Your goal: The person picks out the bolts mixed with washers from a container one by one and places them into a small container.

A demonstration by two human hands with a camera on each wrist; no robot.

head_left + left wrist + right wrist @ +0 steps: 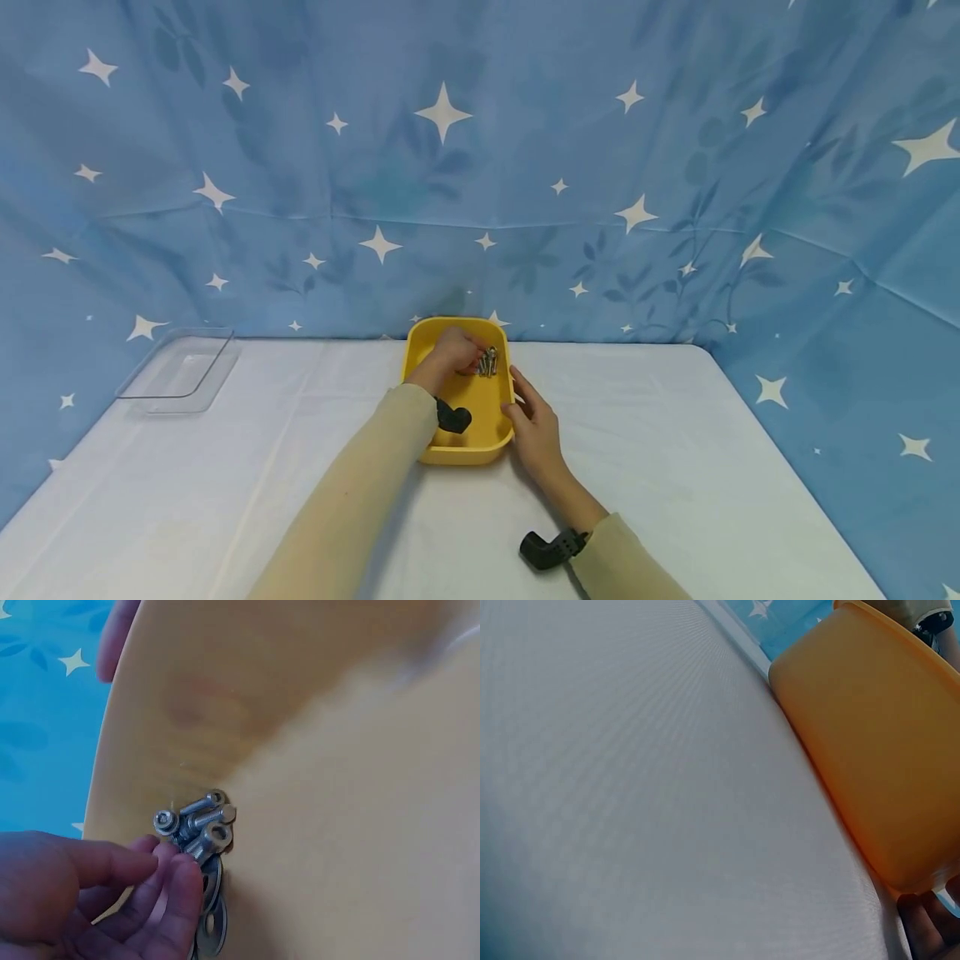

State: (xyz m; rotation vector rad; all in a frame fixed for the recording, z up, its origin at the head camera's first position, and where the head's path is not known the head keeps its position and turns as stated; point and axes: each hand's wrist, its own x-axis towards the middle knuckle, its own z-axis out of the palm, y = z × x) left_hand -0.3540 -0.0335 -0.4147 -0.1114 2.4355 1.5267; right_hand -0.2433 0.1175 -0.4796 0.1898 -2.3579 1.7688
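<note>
A yellow tray (467, 456) stands on the white-covered table near its back edge. My left hand (454, 350) reaches into it from the left. Bent, its fingertips touch a small heap of silvery bolts (487, 362) by the tray's right wall. Flat washers (213, 922) lean beside the bolts in the left wrist view; whether the fingers pinch any piece is hidden. At the tray's right side, my right hand (537, 429) holds the wall, thumb at the rim and fingers outside. Only some right fingers (922, 926) show at the corner of the right wrist view.
A clear shallow plastic container (183, 375) sits at the table's back left corner. Behind the table hangs a blue curtain (525, 167) with white stars. Each wrist wears a black strap-on camera, the right one (551, 550) in plain sight.
</note>
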